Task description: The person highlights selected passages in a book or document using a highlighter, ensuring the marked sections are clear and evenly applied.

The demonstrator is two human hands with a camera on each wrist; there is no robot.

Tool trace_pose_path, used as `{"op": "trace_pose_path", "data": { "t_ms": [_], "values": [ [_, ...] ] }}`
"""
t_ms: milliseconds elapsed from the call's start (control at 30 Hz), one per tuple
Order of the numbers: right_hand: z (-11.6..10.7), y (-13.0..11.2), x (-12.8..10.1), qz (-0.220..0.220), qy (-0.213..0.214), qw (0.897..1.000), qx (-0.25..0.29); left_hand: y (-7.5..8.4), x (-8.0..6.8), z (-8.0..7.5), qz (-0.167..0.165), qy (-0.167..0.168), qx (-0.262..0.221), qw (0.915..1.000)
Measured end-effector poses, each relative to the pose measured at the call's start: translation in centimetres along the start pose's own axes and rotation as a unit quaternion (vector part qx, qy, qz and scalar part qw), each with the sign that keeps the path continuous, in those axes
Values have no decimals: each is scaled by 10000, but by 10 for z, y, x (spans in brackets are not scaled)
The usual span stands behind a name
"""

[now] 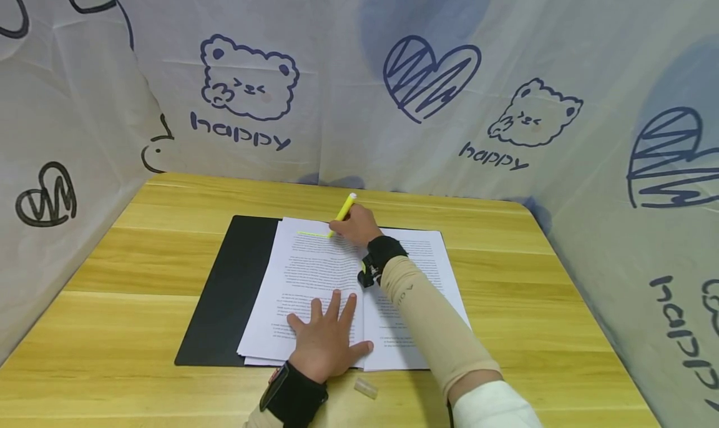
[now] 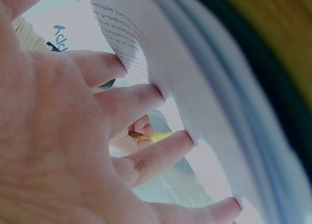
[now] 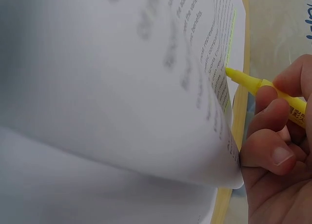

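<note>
Reading it as marking a line of text, I have the right grip (image 1: 358, 225) pinching a yellow highlighter (image 1: 345, 206) at 12 o'clock on the printed pages (image 1: 263, 322). The tip sits at the 3 o'clock end of a short yellow stroke (image 1: 313, 233). My left grip (image 1: 322, 347) is spread flat at about 7 o'clock, fingertips on the paper, holding nothing.

To do this well, I'd hold the pen's slant constant, press lightly and let the forearm carry the tip along the printed row, so the band neither drifts nor pools. In the right wrist view the sheet looks bowed, which could make the nib skip; sliding the left grip up toward 12 should flatten the paper near the tip. The right wrist needs care too, since dragging it might shift the sheet.

A small translucent piece, probably the pen's cap, lies on the surface (image 1: 112, 328) at 6 o'clock; the black folder (image 1: 221, 297) shows at 9.

As for writing, the right wrist view gives me scraps such as "benefits" and "sports"; the left wrist view shows "people", "products" and "economic". The highlighter's barrel carries Chinese characters, partly covered, so I can't read the brand. Lettering on the right sleeve (image 1: 438, 328) is too small. The cloth backdrop (image 1: 342, 141) repeats "happy".
</note>
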State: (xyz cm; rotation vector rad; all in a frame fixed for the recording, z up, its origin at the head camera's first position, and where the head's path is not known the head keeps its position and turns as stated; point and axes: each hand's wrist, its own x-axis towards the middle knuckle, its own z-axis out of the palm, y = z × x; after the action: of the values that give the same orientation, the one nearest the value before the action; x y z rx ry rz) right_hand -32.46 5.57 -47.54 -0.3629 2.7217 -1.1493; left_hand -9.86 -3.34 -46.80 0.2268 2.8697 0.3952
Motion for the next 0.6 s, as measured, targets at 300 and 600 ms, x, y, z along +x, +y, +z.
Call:
{"op": "trace_pose_path", "data": {
  "t_ms": [300, 600],
  "values": [
    [-3, 1, -4, 50, 42, 10000, -1, -1, 0, 3, -17, -6, -26, 10000],
    [-6, 4, -1, 123, 82, 9998, -91, -1, 1, 3, 24, 90, -20, 10000]
  ]
}}
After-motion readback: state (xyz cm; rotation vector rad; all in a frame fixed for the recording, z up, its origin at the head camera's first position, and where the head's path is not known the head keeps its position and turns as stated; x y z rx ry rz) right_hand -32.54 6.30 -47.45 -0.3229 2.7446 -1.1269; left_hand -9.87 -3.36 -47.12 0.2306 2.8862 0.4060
